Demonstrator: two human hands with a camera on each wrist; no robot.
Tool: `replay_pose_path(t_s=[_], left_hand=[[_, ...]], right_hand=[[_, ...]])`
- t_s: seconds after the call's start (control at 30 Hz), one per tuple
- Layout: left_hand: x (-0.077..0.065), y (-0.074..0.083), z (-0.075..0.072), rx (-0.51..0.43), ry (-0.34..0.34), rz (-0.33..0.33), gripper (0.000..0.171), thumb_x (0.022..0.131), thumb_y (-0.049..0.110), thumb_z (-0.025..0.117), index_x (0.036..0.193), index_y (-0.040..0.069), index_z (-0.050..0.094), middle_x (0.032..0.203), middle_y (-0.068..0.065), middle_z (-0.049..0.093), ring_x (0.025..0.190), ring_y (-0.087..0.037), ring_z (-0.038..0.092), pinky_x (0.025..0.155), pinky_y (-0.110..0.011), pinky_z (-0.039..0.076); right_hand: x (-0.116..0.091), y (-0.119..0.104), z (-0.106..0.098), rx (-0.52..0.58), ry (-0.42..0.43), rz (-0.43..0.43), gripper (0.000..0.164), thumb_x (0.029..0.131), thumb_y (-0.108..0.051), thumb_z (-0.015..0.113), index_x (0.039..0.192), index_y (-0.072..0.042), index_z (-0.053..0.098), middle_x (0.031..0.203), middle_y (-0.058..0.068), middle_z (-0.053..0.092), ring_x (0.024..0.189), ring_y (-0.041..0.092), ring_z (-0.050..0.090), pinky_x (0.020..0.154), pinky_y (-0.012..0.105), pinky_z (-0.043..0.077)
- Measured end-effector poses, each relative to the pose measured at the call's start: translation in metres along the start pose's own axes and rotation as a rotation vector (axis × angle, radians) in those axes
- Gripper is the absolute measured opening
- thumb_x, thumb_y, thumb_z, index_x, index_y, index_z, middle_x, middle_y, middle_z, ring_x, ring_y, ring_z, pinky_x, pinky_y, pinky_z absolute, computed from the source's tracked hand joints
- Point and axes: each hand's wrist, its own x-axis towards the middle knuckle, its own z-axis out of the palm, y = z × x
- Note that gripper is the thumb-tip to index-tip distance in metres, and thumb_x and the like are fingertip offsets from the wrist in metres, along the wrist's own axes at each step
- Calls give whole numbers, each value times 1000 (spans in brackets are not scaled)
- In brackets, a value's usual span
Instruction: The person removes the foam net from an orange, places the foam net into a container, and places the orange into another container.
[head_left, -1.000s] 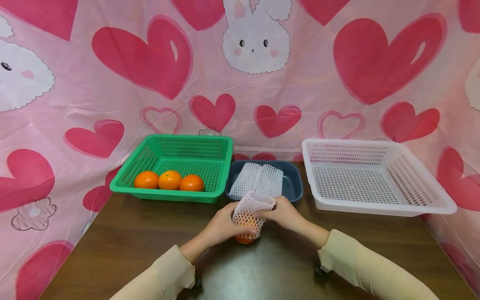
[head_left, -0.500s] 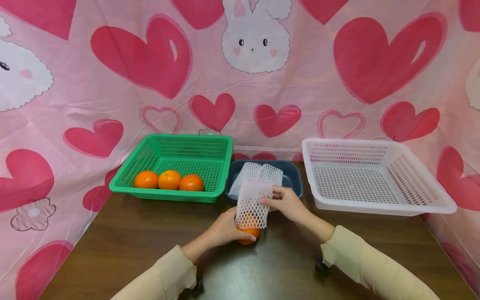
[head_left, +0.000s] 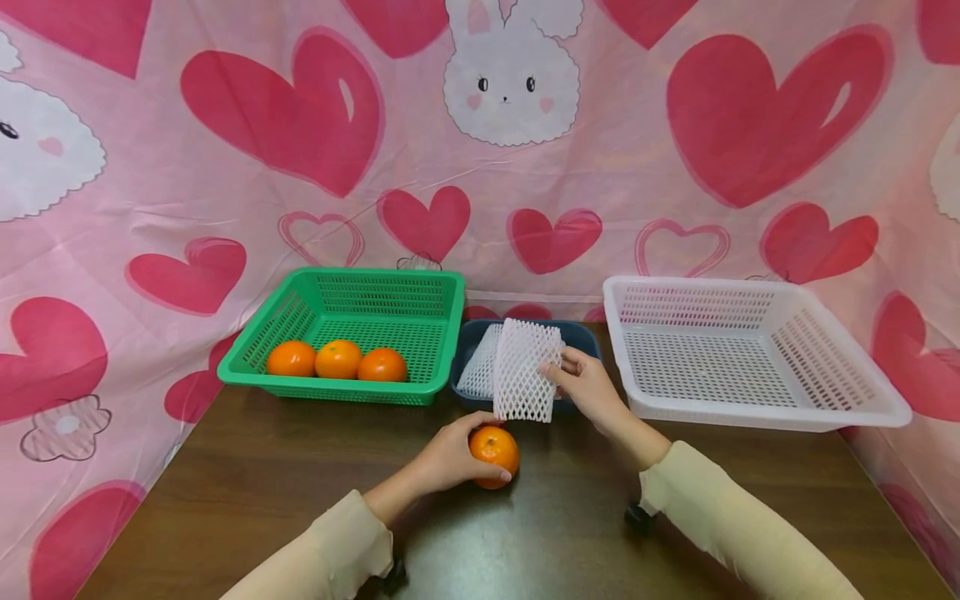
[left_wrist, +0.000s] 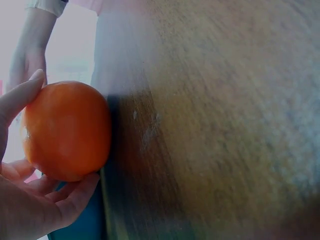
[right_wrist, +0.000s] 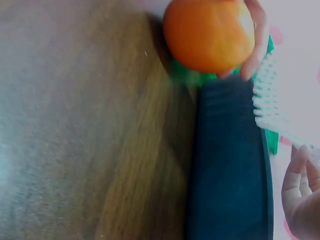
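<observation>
My left hand holds a bare orange at the middle of the table, thumb on its near side and fingers round the far side. In the left wrist view, the orange shows between thumb and fingertips. Farther back and to the right, my right hand pinches a white foam fruit net by its right edge. This net hangs flat over the dark blue tray, its lower end above the orange. In the right wrist view, the net is partly washed out.
Another white foam net lies in the blue tray, partly hidden by the held one. To the left stands a green basket with three oranges in it. A white basket stands at the right. A printed cloth hangs behind.
The foam net has come up off the orange and moved back and right with my right hand. My left hand keeps hold of the orange, which is now uncovered.
</observation>
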Motion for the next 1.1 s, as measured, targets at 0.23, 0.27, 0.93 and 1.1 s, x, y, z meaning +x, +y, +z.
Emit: replay_pose_path(t_s=[0.23,0.27,0.93,1.1], left_hand=[[-1,-2,0,-9,-13,3,60,78,27,91,130,11,65,127,-9,63,104,-24,57,89,-44,51],[-1,-3,0,-6,-12,4,59,78,27,91,129,11,65,126,-9,63,104,-24,57,89,-44,51],[0,-3,0,-23,-31,21,57,79,26,90,128,11,65,125,-8,63,102,-23,57,87,-41,52],[1,-2,-2,-22,-36,23,57,80,26,89,128,11,64,125,-8,63,102,-23,57,87,-41,51]], right_hand=[[16,8,-4,-161,137,-13,37,102,-14,66,131,8,61,109,21,73,75,12,66,70,29,56],[18,9,-5,-220,152,-20,37,101,-15,66,130,8,62,107,21,73,75,14,66,70,30,55],[47,17,-7,-702,100,62,68,96,-22,71,154,-1,42,129,27,63,100,39,66,88,53,55],[52,16,-6,-782,33,95,76,95,-22,74,157,1,36,136,28,59,120,42,60,102,60,46]])
